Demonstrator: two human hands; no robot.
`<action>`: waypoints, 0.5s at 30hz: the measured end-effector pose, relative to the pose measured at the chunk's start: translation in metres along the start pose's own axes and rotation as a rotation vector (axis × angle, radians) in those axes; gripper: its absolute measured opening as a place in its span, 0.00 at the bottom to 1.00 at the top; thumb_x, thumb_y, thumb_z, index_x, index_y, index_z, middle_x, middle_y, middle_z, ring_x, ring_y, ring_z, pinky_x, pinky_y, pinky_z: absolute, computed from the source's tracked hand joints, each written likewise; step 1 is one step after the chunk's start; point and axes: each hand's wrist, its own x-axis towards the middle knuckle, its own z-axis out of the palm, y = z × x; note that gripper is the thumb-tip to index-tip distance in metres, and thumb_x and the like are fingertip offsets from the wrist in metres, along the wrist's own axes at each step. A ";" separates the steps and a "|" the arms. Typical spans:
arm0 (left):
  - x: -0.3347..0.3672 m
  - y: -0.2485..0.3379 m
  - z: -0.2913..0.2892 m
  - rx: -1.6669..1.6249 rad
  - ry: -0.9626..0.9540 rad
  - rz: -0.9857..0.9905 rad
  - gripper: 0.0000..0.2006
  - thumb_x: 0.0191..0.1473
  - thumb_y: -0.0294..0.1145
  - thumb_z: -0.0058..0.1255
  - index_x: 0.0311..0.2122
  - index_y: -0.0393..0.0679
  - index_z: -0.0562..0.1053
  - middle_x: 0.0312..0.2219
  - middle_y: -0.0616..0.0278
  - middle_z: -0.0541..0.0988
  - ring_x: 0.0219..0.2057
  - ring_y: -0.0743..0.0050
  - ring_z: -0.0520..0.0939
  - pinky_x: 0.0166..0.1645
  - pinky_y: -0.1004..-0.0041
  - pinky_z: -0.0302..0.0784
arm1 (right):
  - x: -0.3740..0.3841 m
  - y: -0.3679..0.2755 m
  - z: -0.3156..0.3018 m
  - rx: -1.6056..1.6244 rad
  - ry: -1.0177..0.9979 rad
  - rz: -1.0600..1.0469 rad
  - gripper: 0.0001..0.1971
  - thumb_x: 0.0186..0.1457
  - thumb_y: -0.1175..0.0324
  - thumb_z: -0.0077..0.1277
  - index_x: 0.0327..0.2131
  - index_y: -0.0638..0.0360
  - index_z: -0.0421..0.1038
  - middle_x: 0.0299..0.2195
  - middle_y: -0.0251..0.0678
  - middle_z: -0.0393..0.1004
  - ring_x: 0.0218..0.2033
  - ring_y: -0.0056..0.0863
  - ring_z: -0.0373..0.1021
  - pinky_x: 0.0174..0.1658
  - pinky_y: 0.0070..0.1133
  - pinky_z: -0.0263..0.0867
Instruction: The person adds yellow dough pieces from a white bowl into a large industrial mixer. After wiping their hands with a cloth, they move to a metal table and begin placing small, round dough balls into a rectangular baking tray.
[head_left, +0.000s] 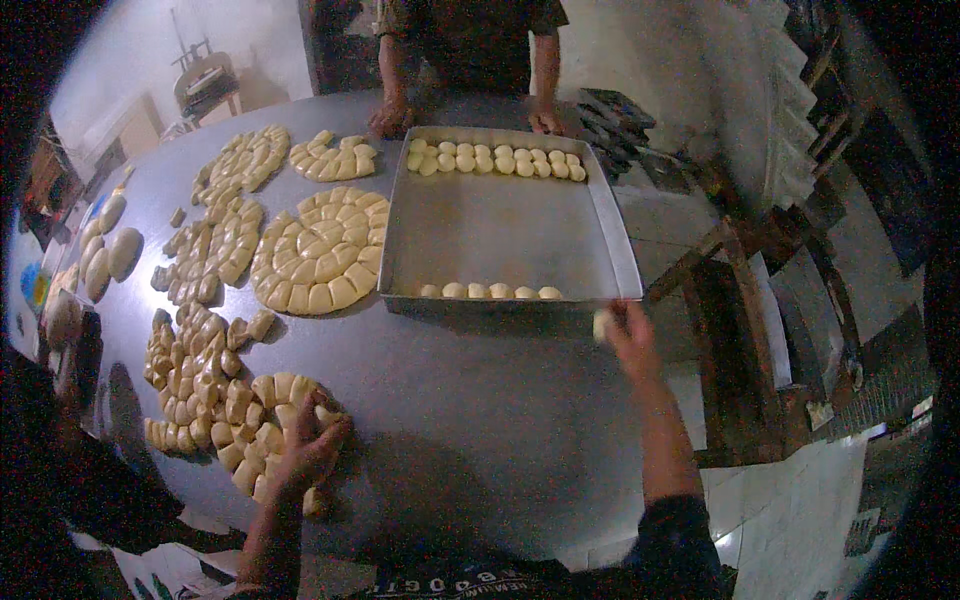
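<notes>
My right hand [632,338] is at the near right corner of a square metal tray [510,303], closed on a pale dough ball [601,326]. Inside the tray, two rows of dough balls [503,160] line the far side and a short row [490,291] lies along the near side. Lower left, my left hand [315,446] rests at the right edge of a coil of cut dough pieces [262,440]. Its fingers are closed around a dough piece there, partly hidden by the hand.
More cut dough lies on the metal table [450,390]: a round spiral [325,250], a heap [215,245] and a smaller coil [333,158]. Uncut dough lumps [108,250] sit far left. Across the table, a person's hands [391,118] are near the tray. Another person's dark sleeve shows at left.
</notes>
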 end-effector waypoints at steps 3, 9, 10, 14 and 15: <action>0.009 0.003 0.016 0.151 0.000 -0.031 0.13 0.48 0.30 0.55 0.33 0.45 0.61 0.25 0.70 0.67 0.25 0.83 0.67 0.27 0.81 0.63 | 0.080 0.021 -0.008 -0.324 0.039 -0.085 0.19 0.48 0.70 0.49 0.45 0.60 0.61 0.32 0.37 0.70 0.34 0.24 0.67 0.38 0.23 0.64; 0.011 0.038 0.017 -0.083 -0.144 -0.286 0.17 0.54 0.44 0.45 0.44 0.45 0.64 0.33 0.62 0.69 0.32 0.73 0.70 0.36 0.73 0.67 | 0.093 0.017 -0.010 -0.464 -0.107 0.004 0.18 0.52 0.64 0.47 0.45 0.61 0.62 0.32 0.41 0.73 0.34 0.31 0.70 0.39 0.26 0.66; 0.009 0.045 0.015 -0.207 -0.198 -0.386 0.20 0.55 0.47 0.42 0.48 0.45 0.63 0.36 0.60 0.70 0.36 0.70 0.72 0.39 0.70 0.69 | 0.082 0.015 -0.010 -0.455 0.048 -0.095 0.18 0.53 0.61 0.47 0.43 0.63 0.63 0.32 0.43 0.74 0.35 0.34 0.71 0.40 0.28 0.66; -0.001 0.023 0.051 -0.366 -0.454 -0.124 0.26 0.56 0.51 0.36 0.56 0.47 0.58 0.49 0.52 0.67 0.47 0.60 0.70 0.51 0.63 0.63 | -0.048 -0.075 0.110 -0.010 -0.349 -0.257 0.16 0.59 0.63 0.38 0.47 0.63 0.62 0.39 0.34 0.70 0.40 0.26 0.67 0.45 0.24 0.62; -0.006 0.042 0.062 -0.361 -0.530 -0.188 0.27 0.57 0.49 0.37 0.57 0.47 0.57 0.51 0.53 0.66 0.49 0.59 0.70 0.53 0.63 0.62 | -0.078 -0.079 0.119 0.014 -0.480 -0.274 0.17 0.57 0.67 0.41 0.50 0.60 0.61 0.42 0.37 0.69 0.43 0.30 0.66 0.48 0.26 0.60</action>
